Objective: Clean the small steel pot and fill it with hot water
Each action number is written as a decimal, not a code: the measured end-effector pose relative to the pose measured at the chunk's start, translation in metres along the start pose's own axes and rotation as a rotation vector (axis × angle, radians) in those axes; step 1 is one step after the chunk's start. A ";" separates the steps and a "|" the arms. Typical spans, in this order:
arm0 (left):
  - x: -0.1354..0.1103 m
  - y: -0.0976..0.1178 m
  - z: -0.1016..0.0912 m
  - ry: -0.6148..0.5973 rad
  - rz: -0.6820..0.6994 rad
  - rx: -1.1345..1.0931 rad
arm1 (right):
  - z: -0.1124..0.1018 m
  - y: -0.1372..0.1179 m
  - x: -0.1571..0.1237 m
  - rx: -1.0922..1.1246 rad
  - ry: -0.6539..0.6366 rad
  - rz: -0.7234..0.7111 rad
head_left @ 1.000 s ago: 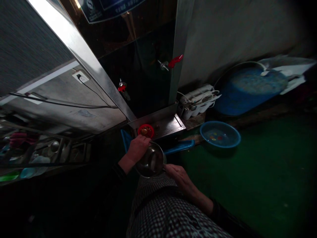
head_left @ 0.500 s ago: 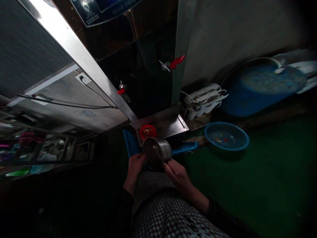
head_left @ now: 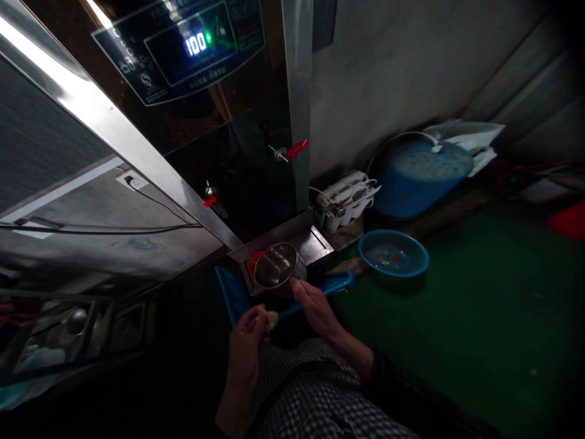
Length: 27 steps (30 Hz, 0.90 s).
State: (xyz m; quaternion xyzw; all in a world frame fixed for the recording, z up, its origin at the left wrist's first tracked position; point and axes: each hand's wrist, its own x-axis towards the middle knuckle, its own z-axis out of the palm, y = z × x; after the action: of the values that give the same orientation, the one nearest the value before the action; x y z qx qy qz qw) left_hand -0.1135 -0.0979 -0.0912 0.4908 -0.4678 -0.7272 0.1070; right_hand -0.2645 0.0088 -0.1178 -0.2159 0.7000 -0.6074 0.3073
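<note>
My right hand [head_left: 315, 306] is closed on the near side of a round stainless steel pot [head_left: 278, 266], whose open mouth faces up and toward me. Whether it grips a handle or the rim, I cannot tell. The pot is over a metal drip tray [head_left: 315, 246] and partly covers a red strainer [head_left: 254, 263]. Lower and to the left, my left hand [head_left: 249, 323] pinches a small pale crumpled lump [head_left: 271, 321], its kind unclear. A blue plastic bin [head_left: 228, 292] lies beneath the pot and tray.
A water boiler with a lit display [head_left: 196, 44] stands ahead, with a left red-handled tap [head_left: 211, 198] and a right one [head_left: 290, 150]. To the right are white filter cartridges [head_left: 350, 198], a blue bucket [head_left: 420, 183] and a blue basin [head_left: 393, 253]. A shelf rack [head_left: 86, 341] stands left.
The pot has turned more upright and now covers part of the red strainer. My left hand has moved away from its rim and now shows a pale lump. The view has tilted up.
</note>
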 end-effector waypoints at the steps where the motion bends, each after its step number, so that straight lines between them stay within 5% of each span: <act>1: 0.006 0.004 -0.007 0.082 0.076 0.021 | -0.003 -0.007 0.004 0.138 -0.009 0.097; 4: 0.026 0.018 -0.023 0.201 0.223 0.032 | -0.013 -0.025 0.009 0.111 -0.063 0.076; 9: 0.024 0.056 -0.020 0.050 0.392 0.273 | -0.022 -0.041 0.004 -0.770 -0.078 -0.234; 14: 0.006 0.068 0.006 -0.309 1.006 0.845 | -0.020 -0.038 -0.003 -1.009 -0.164 -0.370; 18: 0.016 0.052 0.023 -0.327 1.358 1.212 | -0.013 -0.028 -0.009 -1.006 -0.158 -0.432; 27: 0.074 0.065 0.049 -0.094 1.107 1.312 | 0.000 -0.008 -0.021 -1.000 0.046 -0.542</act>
State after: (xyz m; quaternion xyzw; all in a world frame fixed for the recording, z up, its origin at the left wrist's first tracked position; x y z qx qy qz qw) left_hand -0.2092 -0.1504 -0.0816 0.1242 -0.9696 -0.1725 0.1215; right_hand -0.2504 0.0216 -0.1064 -0.4939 0.8284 -0.2638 -0.0145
